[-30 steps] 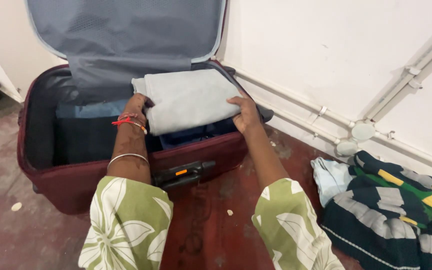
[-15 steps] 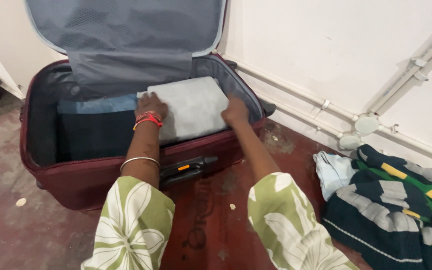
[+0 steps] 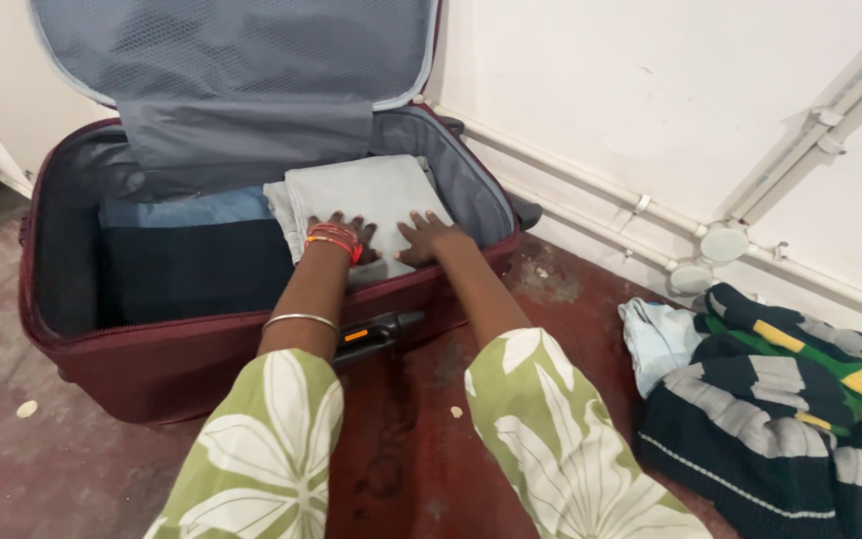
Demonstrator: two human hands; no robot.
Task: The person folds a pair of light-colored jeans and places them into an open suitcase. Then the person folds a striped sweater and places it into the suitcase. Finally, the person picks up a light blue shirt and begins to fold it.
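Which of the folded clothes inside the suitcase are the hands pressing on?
The pale grey folded cloth at the suitcase's right end; both hands lie flat on it. The light blue one and the dark one beside it lie untouched.

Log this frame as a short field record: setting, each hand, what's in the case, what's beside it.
Setting: open maroon suitcase on a reddish floor by a white wall
Left hand: flat, palm down on the folded grey cloth
Right hand: flat on the same cloth, fingers spread
In case: dark folded clothes, pale blue item behind
Beside case: striped garment heaped at right
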